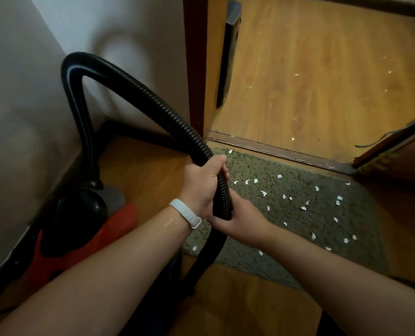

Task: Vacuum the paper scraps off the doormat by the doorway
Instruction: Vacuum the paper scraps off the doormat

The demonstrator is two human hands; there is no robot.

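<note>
Grip: left hand (201,187), right hand (240,220) clasp hose (138,93); paper scraps (303,208) dot doormat (298,249) alongside.

The wooden floor (310,69) carries a grey-green doormat (286,229) against the doorway threshold (274,151), white paper scraps (303,208) strewn over it. A red-and-black vacuum cleaner (75,238) sits left of the mat by the wall (19,105). A few scraps lie on bare boards past the threshold.
</note>
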